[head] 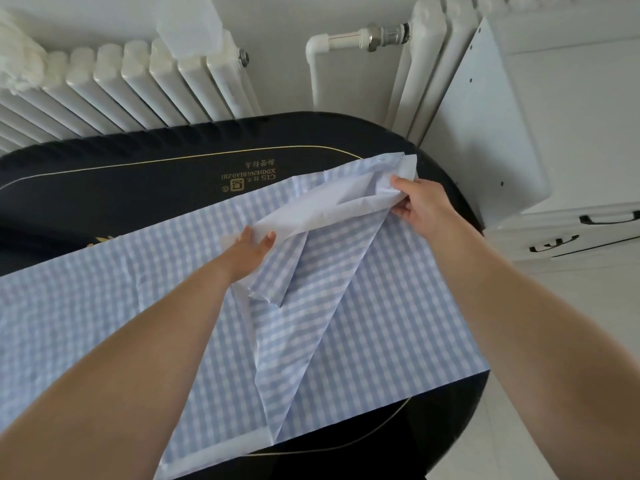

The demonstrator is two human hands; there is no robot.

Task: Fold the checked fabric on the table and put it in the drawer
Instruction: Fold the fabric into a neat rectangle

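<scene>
While both hands lift it, checked fabric (346, 306) runs left-right.

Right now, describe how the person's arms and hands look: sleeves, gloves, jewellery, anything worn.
Both forearms are bare for their whole visible length, with no sleeve edge in view. The left hand and right hand wear no gloves. No watch, bracelet or wristband shows on either wrist, and no ring shows on the visible fingers. No markings or bandages are visible on either arm.

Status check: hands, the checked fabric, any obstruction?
Left hand and right hand both gripping raised far edge. Blue-and-white checked fabric otherwise flat on black table, unfolded. Nothing in the way.
</scene>
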